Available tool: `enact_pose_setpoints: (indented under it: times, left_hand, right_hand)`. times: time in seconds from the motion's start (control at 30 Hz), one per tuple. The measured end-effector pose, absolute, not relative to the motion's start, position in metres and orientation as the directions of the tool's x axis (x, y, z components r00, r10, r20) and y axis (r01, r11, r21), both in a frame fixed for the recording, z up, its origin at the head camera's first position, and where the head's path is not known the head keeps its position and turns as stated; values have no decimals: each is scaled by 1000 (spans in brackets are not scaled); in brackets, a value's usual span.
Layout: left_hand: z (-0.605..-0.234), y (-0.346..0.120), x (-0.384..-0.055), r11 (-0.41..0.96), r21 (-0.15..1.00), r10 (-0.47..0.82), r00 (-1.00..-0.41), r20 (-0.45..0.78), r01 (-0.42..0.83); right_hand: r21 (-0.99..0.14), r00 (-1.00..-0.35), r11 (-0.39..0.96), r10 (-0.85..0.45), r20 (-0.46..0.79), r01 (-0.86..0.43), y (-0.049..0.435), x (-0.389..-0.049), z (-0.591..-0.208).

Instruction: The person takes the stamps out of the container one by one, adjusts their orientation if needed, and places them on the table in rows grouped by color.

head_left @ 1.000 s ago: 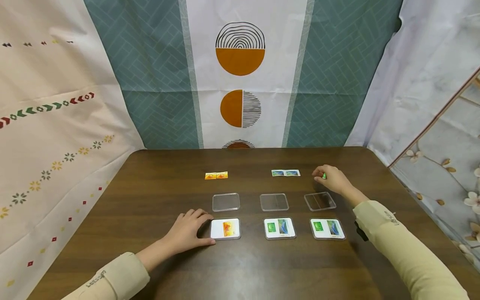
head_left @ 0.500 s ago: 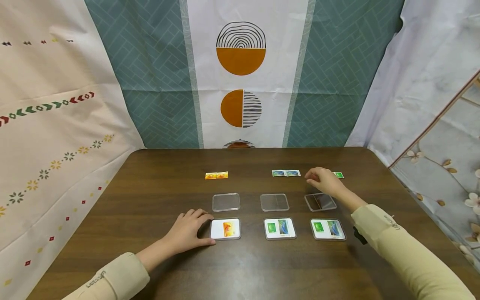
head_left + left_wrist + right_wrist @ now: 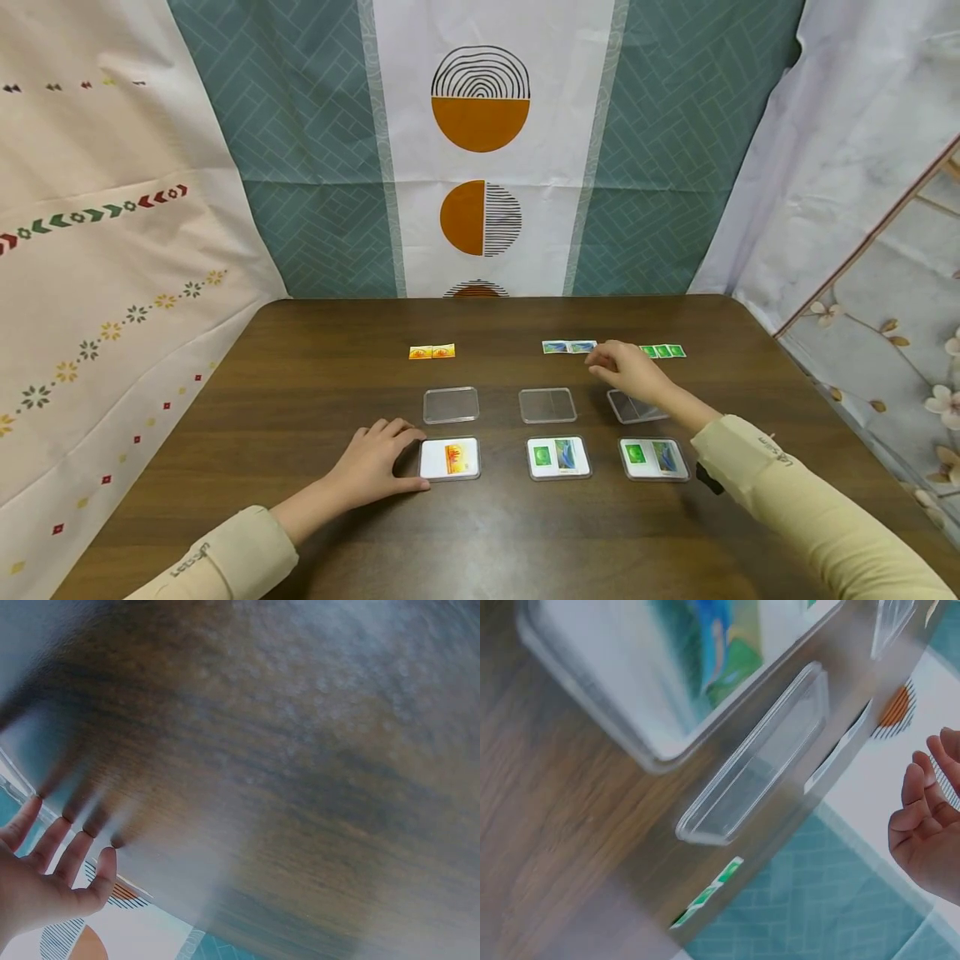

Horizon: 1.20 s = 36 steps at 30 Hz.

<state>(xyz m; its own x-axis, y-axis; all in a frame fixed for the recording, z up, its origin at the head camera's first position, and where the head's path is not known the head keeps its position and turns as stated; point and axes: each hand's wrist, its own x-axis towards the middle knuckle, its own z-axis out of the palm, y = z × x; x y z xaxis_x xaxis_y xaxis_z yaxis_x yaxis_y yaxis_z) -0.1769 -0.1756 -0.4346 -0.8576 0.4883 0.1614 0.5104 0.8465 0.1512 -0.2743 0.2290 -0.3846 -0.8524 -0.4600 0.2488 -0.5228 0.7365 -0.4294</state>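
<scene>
My left hand point(image 3: 386, 458) rests at the left edge of a clear case with a white insert and an orange picture point(image 3: 457, 458). Its thumb and index fingertips lie by that case's left corners. In the left wrist view, the fingers point(image 3: 54, 844) are spread and only slightly bent. Above the table, my right hand point(image 3: 628, 371) has loosely bent fingers and holds nothing visible. It is near two blue-green picture stickers point(image 3: 569, 347) and partly covers a clear lid point(image 3: 622, 407). Behind its wrist lie green stickers point(image 3: 663, 352) in a row.
Two more cases, a middle case point(image 3: 558, 457) and a right case point(image 3: 654, 459), each show green and blue pictures. Farther back lie a left clear lid point(image 3: 451, 406) and a middle clear lid point(image 3: 548, 406). Two orange stickers point(image 3: 432, 352) lie at the back left.
My right hand has moved left from the green stickers toward the blue-green ones, uncovering the green row. My left hand has stayed by the left case.
</scene>
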Motion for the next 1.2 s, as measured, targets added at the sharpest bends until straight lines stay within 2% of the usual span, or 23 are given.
enact_pose_setpoints:
  times: [0.47, 1.2]
  left_hand:
    - [-433, -176, -177, 851, 147, 481, -860, 169, 504]
    - [-434, -177, -176, 844, 161, 488, -857, 168, 512]
  right_hand:
    - [-467, -827, 689, -521, 212, -554, 198, -262, -384]
    - [-479, -722, 568, -649, 239, -669, 146, -231, -388]
